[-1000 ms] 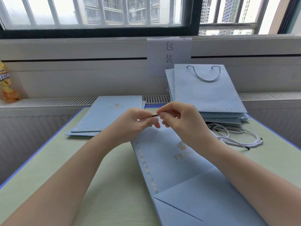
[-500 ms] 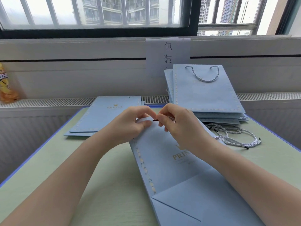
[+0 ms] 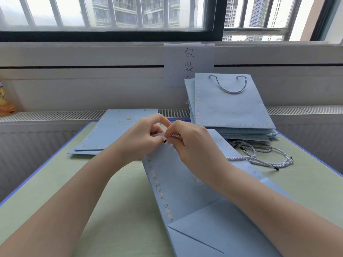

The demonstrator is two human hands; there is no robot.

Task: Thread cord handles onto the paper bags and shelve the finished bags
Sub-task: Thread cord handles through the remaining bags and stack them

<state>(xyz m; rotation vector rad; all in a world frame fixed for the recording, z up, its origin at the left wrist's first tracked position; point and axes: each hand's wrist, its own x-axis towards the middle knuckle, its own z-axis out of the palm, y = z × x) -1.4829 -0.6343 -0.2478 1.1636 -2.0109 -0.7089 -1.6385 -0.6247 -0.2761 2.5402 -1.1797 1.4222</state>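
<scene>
Head view: threading step in hand. Flat blue bag (image 3: 185, 182) lies on the tabletop (image 3: 115, 201), mouth edge away from the person. Right hand (image 3: 193, 145) pinches the cord (image 3: 176, 136) near its black tip; left hand (image 3: 143, 138) grips the bag's top edge by the hole. Next, I'd guess: steer the tip through, then pull slack. Finished bags (image 3: 230, 104) stacked behind, spare cords (image 3: 263, 156) beside.

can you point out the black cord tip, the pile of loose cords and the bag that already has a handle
black cord tip (image 3: 165, 140), head view, on the dark end pinched between both hands
pile of loose cords (image 3: 259, 154), head view, on the tangled loops
bag with handle (image 3: 232, 110), head view, on its blue front face
</scene>
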